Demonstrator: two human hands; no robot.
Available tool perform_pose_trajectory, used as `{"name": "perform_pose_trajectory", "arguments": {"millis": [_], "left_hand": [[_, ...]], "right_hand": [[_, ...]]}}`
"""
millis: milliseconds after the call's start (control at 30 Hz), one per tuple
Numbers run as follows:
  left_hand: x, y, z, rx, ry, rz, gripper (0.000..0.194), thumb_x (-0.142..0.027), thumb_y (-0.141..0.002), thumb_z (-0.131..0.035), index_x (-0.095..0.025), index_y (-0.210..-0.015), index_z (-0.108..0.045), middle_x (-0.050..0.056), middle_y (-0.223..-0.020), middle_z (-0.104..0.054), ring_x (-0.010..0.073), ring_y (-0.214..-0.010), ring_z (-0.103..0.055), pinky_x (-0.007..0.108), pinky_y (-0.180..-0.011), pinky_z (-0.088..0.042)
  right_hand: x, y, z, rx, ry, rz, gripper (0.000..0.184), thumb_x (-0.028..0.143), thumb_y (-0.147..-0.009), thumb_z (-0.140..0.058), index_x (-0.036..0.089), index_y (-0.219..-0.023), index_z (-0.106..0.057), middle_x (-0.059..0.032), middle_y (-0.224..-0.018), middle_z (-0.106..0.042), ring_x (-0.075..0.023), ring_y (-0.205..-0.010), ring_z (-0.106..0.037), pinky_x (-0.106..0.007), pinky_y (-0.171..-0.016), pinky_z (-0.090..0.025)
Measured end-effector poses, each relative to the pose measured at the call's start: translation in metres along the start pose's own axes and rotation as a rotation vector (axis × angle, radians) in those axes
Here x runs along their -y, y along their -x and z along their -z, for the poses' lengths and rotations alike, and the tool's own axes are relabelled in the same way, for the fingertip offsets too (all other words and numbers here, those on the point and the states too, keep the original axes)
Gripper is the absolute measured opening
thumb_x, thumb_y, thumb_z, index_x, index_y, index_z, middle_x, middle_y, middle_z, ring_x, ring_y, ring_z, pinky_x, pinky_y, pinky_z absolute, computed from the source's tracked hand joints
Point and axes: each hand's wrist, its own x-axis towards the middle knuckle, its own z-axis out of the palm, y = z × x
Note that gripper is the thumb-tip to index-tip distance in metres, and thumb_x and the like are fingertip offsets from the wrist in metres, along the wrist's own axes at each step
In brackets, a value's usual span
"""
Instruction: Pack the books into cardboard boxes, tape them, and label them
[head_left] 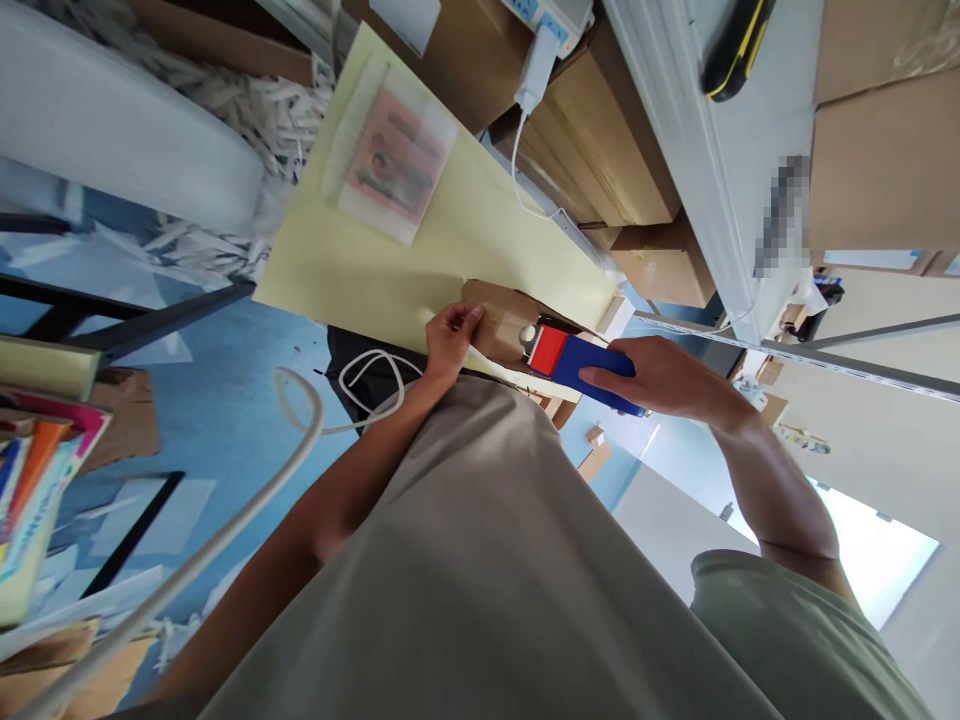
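Observation:
A small brown cardboard box (496,325) rests on the pale yellow table (480,215) close to my body. My left hand (451,338) is at the box's left end, thumb and fingers pinched together at its edge. My right hand (645,375) grips a packing tape dispenser (574,362) with a blue body, a red front and a pale toothed edge. The dispenser's front lies over the right part of the box and hides it. Whether tape runs from it onto the box I cannot tell.
A clear packet (397,155) with reddish contents lies farther up the table. A white plug and cable (534,75) hang from a power strip. Cardboard boxes (611,150) stand behind, below a metal shelf (686,150). A white hose (255,505) curves past on the left.

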Motion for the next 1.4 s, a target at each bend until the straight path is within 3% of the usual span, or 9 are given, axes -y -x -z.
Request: {"name": "perform_pose_trajectory", "arguments": {"millis": [100,200,300,433,533,733,1067,1233,1400], "left_hand": [[0.011,0.006,-0.004,-0.022,-0.077,-0.113,0.047,-0.07,-0.097,-0.082,-0.023,-0.095,-0.075,0.006,-0.089,-0.076,0.0195,-0.077,-0.063,0.034,-0.074,-0.053],[0.022,0.004,0.002,-0.024,-0.138,-0.192,0.044,-0.062,-0.101,-0.081,-0.025,-0.124,-0.074,0.008,-0.105,-0.075,0.0214,-0.088,-0.068,0.035,-0.082,-0.058],[0.021,0.0,0.02,0.042,-0.262,-0.264,0.072,-0.054,-0.097,-0.086,-0.025,-0.158,-0.061,0.012,-0.127,-0.074,0.0266,-0.109,-0.074,0.04,-0.096,-0.062],[-0.017,0.005,0.037,0.447,-0.464,-0.529,0.115,-0.059,-0.087,-0.095,-0.027,-0.181,-0.037,0.021,-0.178,-0.05,0.0434,-0.165,-0.049,0.057,-0.132,-0.049],[-0.06,0.012,0.024,0.695,-0.578,-0.681,0.134,-0.068,-0.078,-0.101,-0.031,-0.185,-0.03,0.019,-0.192,-0.031,0.0552,-0.18,-0.02,0.073,-0.14,-0.033],[-0.096,0.014,-0.01,0.885,-0.63,-0.751,0.098,-0.046,-0.08,-0.101,-0.029,-0.166,-0.059,0.014,-0.168,-0.066,0.0498,-0.175,-0.037,0.069,-0.143,-0.03],[-0.061,0.01,-0.008,0.821,-0.701,-0.707,0.041,-0.017,-0.085,-0.08,-0.024,-0.126,-0.08,0.012,-0.143,-0.081,0.0399,-0.156,-0.062,0.061,-0.137,-0.042],[-0.06,0.009,-0.001,0.843,-0.692,-0.734,0.021,-0.019,-0.095,-0.074,-0.023,-0.115,-0.076,0.015,-0.15,-0.077,0.0387,-0.164,-0.055,0.06,-0.137,-0.043],[-0.066,0.006,0.005,0.905,-0.705,-0.711,0.029,-0.017,-0.094,-0.077,-0.024,-0.122,-0.072,0.015,-0.153,-0.075,0.0372,-0.164,-0.056,0.059,-0.137,-0.045]], "right_hand": [[0.009,0.003,0.003,-0.011,0.054,0.024,0.064,0.084,-0.106,-0.058,0.023,-0.088,-0.068,-0.0045,-0.072,-0.073,-0.0212,-0.068,-0.068,-0.033,-0.067,-0.039],[0.016,0.005,0.005,-0.027,0.119,0.031,0.067,0.086,-0.106,-0.058,0.023,-0.086,-0.069,-0.0048,-0.07,-0.071,-0.0209,-0.067,-0.066,-0.034,-0.067,-0.038],[0.017,0.006,0.005,-0.028,0.153,0.034,0.07,0.089,-0.105,-0.057,0.022,-0.085,-0.071,-0.0055,-0.068,-0.07,-0.0211,-0.065,-0.065,-0.035,-0.067,-0.038],[0.014,0.007,0.004,-0.017,0.139,0.038,0.076,0.094,-0.102,-0.055,0.023,-0.085,-0.072,-0.0078,-0.064,-0.07,-0.0229,-0.063,-0.065,-0.037,-0.067,-0.04],[0.013,0.01,0.001,-0.028,0.134,0.037,0.078,0.097,-0.1,-0.055,0.023,-0.085,-0.073,-0.0088,-0.063,-0.07,-0.0243,-0.062,-0.065,-0.039,-0.067,-0.042],[0.019,0.018,0.002,-0.022,0.14,0.018,0.078,0.093,-0.103,-0.052,0.02,-0.091,-0.077,-0.0103,-0.068,-0.072,-0.0251,-0.067,-0.069,-0.039,-0.068,-0.043],[0.044,0.021,-0.008,-0.008,0.12,-0.04,0.068,0.083,-0.106,-0.061,0.02,-0.087,-0.076,-0.0126,-0.07,-0.07,-0.0295,-0.075,-0.071,-0.041,-0.075,-0.045],[0.021,0.018,-0.016,-0.005,0.088,-0.041,0.071,0.086,-0.105,-0.056,0.021,-0.083,-0.075,-0.0098,-0.068,-0.07,-0.0252,-0.071,-0.069,-0.04,-0.072,-0.044],[-0.019,0.001,-0.023,0.045,0.053,-0.013,0.071,0.09,-0.099,-0.06,0.022,-0.087,-0.076,-0.0064,-0.071,-0.073,-0.022,-0.07,-0.067,-0.038,-0.07,-0.044]]}}
